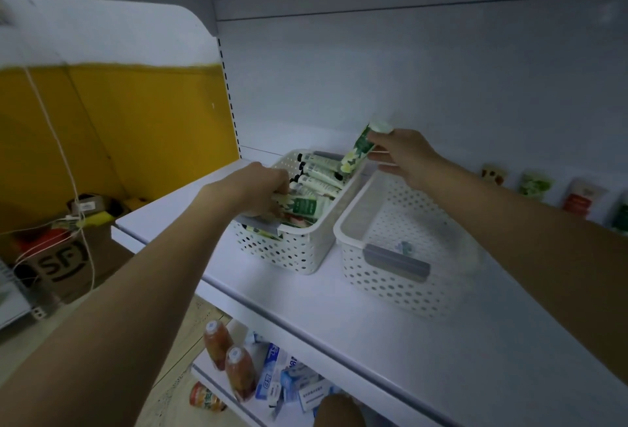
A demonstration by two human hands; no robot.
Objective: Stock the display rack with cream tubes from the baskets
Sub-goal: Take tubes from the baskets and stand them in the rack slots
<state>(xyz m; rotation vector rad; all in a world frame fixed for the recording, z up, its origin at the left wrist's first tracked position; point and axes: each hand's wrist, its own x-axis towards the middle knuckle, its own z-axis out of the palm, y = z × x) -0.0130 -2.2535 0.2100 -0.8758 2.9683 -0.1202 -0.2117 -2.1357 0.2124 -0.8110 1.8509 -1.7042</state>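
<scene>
The right hand holds a green floral cream tube in a narrow grip, thumb and fingertips pinching its upper half. The cap end points up toward the back wall and the crimped end hangs just above the far edge of the left basket. Raised clear of both baskets like this, the tube looks ready to be carried right, where a row of standing tubes already lines the back of the shelf, probably the display it belongs to. The left hand reaches down into the left basket, which is heaped with more tubes lying crosswise, most likely so the next one is ready while the right hand places its own. Its fingers curl in among the tubes and are hidden there, so I cannot tell whether that grip has closed on one or is only sorting. The right basket, just beside the left one, looks almost empty. A small pale item shows near its front wall, too blurred to name. The standing tubes are soft in focus and cut off at the frame's right edge, so their count and labels are unclear. Below, a lower shelf carries bottles and boxed goods, partly hidden by the shelf's front edge.
</scene>
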